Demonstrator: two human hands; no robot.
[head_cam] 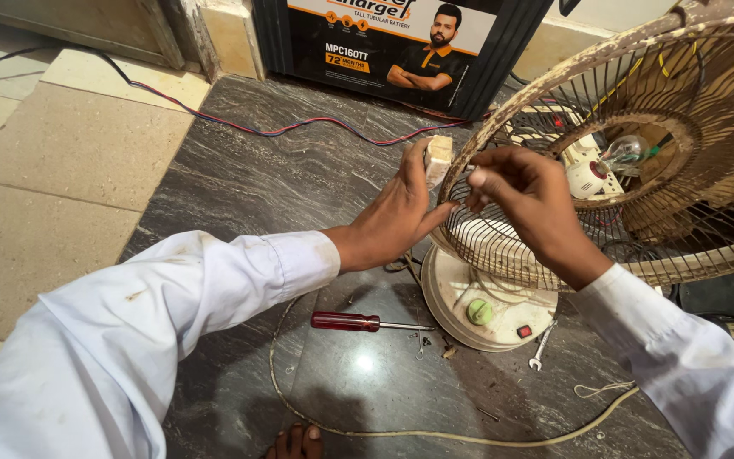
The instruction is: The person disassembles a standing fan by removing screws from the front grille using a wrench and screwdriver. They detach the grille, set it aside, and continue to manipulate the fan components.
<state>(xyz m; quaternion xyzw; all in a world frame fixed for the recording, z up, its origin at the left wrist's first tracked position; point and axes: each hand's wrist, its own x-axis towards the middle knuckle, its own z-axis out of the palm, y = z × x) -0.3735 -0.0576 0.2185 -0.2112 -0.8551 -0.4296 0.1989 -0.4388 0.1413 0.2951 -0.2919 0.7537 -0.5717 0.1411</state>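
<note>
My small cream block stands upright against the rim of the grimy, cream wire fan guard, tilted above its round base.

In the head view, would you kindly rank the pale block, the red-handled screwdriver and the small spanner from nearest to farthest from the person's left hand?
1. Pale block: held in the left hand, against the fan's wire guard.
2. Red-handled screwdriver: on the dark floor, below that hand.
3. Small spanner: farther right, beside the fan's round base.
</note>
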